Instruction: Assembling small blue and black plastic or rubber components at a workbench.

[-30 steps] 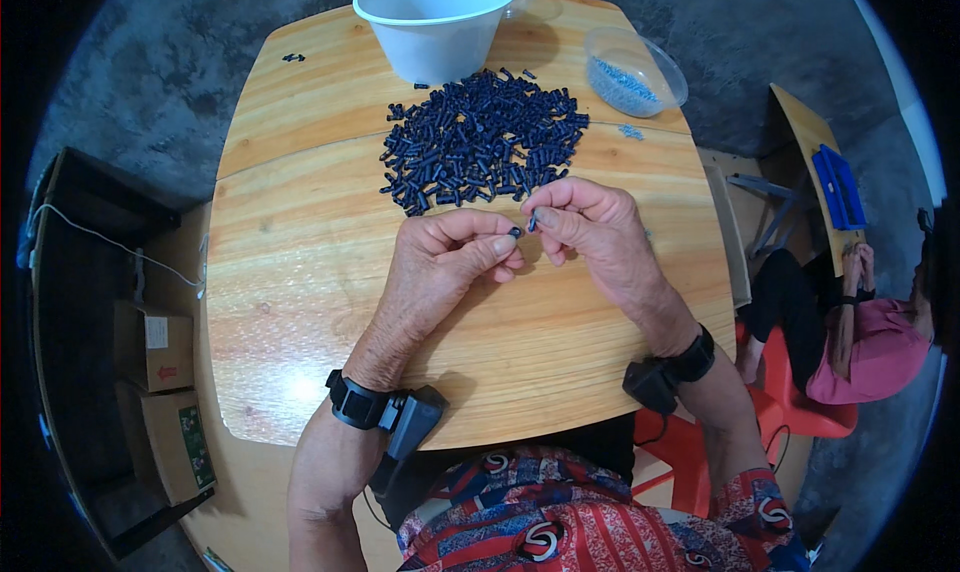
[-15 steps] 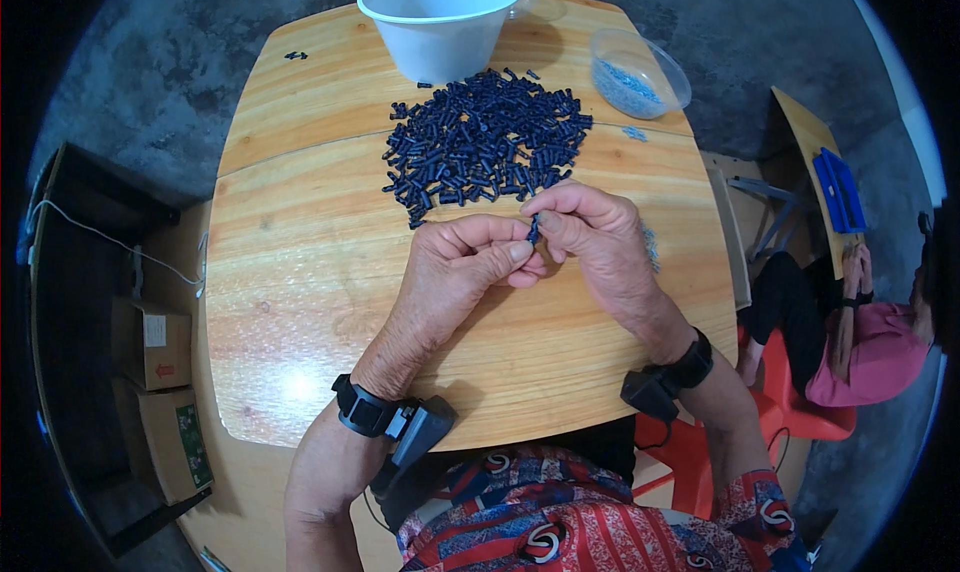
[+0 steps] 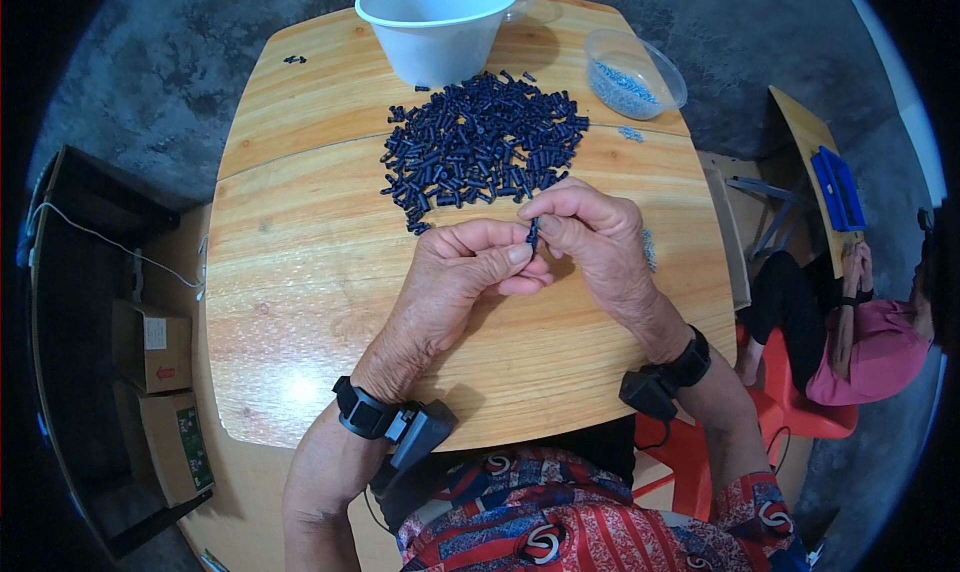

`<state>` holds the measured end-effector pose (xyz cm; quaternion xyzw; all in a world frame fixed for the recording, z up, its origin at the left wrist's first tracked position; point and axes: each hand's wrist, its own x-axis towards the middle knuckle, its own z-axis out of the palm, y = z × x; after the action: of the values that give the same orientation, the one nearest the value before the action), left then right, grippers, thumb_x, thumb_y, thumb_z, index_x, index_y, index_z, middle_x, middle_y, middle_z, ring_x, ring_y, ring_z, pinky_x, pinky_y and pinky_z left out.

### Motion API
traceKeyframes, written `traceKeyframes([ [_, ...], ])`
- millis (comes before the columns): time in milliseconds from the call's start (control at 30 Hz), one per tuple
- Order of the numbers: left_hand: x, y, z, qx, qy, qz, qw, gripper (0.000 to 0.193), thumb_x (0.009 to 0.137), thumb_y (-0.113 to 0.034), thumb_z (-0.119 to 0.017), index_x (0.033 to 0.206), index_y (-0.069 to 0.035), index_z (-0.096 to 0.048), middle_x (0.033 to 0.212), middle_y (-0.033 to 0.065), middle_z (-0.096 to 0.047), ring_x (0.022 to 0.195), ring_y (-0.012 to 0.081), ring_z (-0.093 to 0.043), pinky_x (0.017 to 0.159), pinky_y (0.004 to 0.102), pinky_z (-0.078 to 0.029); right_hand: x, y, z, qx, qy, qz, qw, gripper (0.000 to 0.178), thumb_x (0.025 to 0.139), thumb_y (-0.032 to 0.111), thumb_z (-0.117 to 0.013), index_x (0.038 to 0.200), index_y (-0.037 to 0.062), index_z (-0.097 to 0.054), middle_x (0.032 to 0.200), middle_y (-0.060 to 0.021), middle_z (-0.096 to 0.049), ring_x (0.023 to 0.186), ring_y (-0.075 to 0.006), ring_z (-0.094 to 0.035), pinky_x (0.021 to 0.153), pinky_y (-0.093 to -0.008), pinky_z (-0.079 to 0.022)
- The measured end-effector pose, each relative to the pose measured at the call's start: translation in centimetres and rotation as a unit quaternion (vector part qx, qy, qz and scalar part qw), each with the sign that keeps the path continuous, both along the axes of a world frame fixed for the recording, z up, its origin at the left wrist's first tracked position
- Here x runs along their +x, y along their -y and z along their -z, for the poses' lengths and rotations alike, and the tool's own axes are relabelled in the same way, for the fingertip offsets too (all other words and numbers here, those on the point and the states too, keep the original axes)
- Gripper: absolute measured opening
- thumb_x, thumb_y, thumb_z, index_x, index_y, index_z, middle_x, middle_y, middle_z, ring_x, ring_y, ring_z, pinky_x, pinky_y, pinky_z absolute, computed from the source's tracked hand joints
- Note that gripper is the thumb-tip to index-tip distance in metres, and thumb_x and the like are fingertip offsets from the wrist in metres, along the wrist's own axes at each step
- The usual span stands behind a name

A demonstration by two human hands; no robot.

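A small dark blue plastic piece (image 3: 532,234) is pinched upright between the fingertips of both hands, just above the middle of a wooden table (image 3: 300,272), close to the near edge of a heap of like pieces.

The table is light wood with rounded corners and fills most of the view from above. It stands on a grey concrete floor (image 3: 150,92). To the left of the table are a dark shelf with cardboard boxes (image 3: 165,402). To the right, well apart, another person in a pink top (image 3: 870,347) sits on a red chair.

At the far edge of the table stands a large white plastic bowl (image 3: 437,17). Just in front of it lies the heap of dark blue pieces (image 3: 480,142), spread loosely across the wood. To the right of the white bowl is a smaller clear bowl (image 3: 634,72) with pale blue bits inside.

The left hand (image 3: 450,282) comes in from below, fingers curled, its thumb and forefinger closed on the lower end of the small piece. The right hand (image 3: 595,237) meets it from the right, its fingertips closed on the upper end. Each wrist wears a black band with a small black device.
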<state>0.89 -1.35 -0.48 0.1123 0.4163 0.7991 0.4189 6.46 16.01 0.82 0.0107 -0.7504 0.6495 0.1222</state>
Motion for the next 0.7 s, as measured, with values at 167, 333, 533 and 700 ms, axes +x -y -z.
traceKeyframes([
  [167,-0.04,0.09,0.12,0.025,0.034,0.020,0.999,0.018,0.089,-0.004,-0.058,0.105,0.005,-0.062,0.090,0.0187,-0.067,0.083,0.0263,-0.069,0.074,0.0304,-0.059,-0.13,-0.24,-0.14,-0.005,-0.046,-0.037,0.998,0.009,0.082,0.000,-0.064,0.091,0.0000,-0.068,0.083,-0.0050,-0.064,0.076,-0.0114,-0.060,0.069,-0.0238,-0.048],
  [333,0.08,-0.02,0.48,0.059,0.069,0.023,0.996,0.016,0.089,-0.002,-0.058,0.103,0.006,-0.063,0.090,0.0193,-0.067,0.083,0.0270,-0.069,0.073,0.0307,-0.059,-0.26,-0.28,0.06,-0.002,-0.042,-0.043,0.998,0.009,0.082,0.000,-0.065,0.090,0.0003,-0.068,0.084,-0.0050,-0.063,0.079,-0.0125,-0.060,0.071,-0.0242,-0.048],
  [533,0.09,-0.17,0.29,0.037,0.073,0.002,0.997,0.015,0.088,0.000,-0.058,0.100,0.006,-0.063,0.091,0.0198,-0.067,0.083,0.0265,-0.069,0.074,0.0315,-0.059,-0.43,-0.36,0.39,0.040,-0.071,-0.039,0.996,0.008,0.082,0.002,-0.066,0.090,0.0022,-0.068,0.085,-0.0055,-0.063,0.079,-0.0138,-0.060,0.071,-0.0251,-0.049],
  [700,0.12,-0.20,0.19,0.020,0.072,-0.006,0.997,0.014,0.087,0.001,-0.059,0.100,0.007,-0.063,0.091,0.0192,-0.067,0.083,0.0257,-0.069,0.075,0.0321,-0.059,-0.60,-0.58,0.45,0.058,-0.084,-0.044,0.994,0.008,0.082,0.005,-0.067,0.089,0.0023,-0.068,0.086,-0.0057,-0.063,0.079,-0.0142,-0.061,0.071,-0.0259,-0.049],
])
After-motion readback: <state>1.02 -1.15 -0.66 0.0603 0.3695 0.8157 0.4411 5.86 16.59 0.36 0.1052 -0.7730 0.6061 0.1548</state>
